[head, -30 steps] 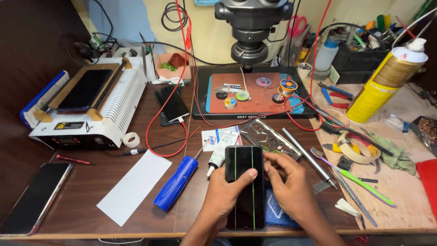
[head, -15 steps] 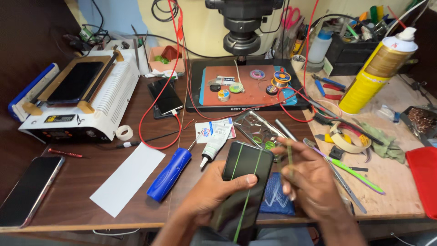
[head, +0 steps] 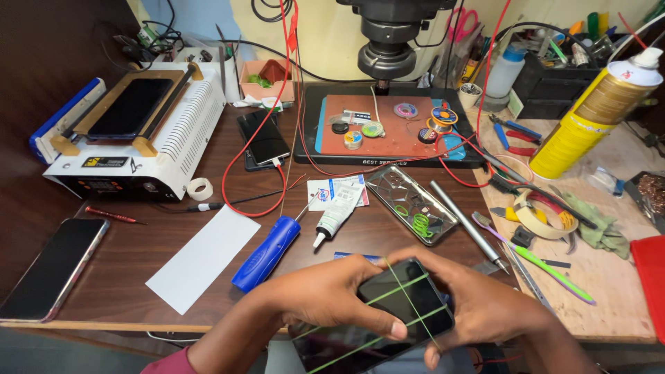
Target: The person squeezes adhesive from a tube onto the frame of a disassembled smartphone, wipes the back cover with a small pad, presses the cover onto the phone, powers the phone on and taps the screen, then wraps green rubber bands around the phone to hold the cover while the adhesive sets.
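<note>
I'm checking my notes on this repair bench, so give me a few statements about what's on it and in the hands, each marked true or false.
1. Both hands hold a dark phone wrapped with green rubber bands. True.
2. The left hand holds the blue-handled screwdriver. False: the screwdriver lies on the table, apart from the hand.
3. A white sheet of paper lies left of the screwdriver. True.
4. The yellow spray can lies on its side. False: it stands upright at the right.
5. A phone lies flat near the table's left edge. True.
6. The right hand is lifted off the banded phone. False: it grips its right side.
</note>
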The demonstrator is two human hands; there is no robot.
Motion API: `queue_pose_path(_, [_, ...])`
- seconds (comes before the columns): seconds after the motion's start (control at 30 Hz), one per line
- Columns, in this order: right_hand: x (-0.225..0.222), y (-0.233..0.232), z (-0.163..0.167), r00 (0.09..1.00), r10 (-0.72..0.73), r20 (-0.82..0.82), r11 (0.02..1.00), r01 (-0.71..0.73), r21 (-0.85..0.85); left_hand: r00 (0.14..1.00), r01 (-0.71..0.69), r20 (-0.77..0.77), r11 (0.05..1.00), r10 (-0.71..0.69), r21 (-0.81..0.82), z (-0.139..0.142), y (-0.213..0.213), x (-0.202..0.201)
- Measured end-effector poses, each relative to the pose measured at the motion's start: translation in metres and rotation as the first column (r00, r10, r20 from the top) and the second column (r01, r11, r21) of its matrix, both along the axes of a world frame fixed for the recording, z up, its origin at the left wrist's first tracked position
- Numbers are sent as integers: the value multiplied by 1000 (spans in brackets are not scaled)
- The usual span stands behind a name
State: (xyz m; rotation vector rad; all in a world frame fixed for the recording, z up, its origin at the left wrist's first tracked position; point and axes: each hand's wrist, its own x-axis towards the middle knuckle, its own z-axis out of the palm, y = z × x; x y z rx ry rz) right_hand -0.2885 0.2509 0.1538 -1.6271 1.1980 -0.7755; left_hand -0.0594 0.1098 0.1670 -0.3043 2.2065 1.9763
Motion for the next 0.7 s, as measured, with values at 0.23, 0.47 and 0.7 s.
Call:
queue_pose_path(0.23, [-32,34,-36,329,200,923,964,101,-245,844,-466,18,714,537,522,-5,-22,10])
queue_pose_path(0.47, [-6,13,-57,-82,-222,972,801,553,229,769,-495,-215,774,602,396,-21,-6,-14])
queue_pose_path(0.7, [17,-12,39,882,-213,421,977,199,78,972,-193,-186,941,145,-279,-2,6,-10])
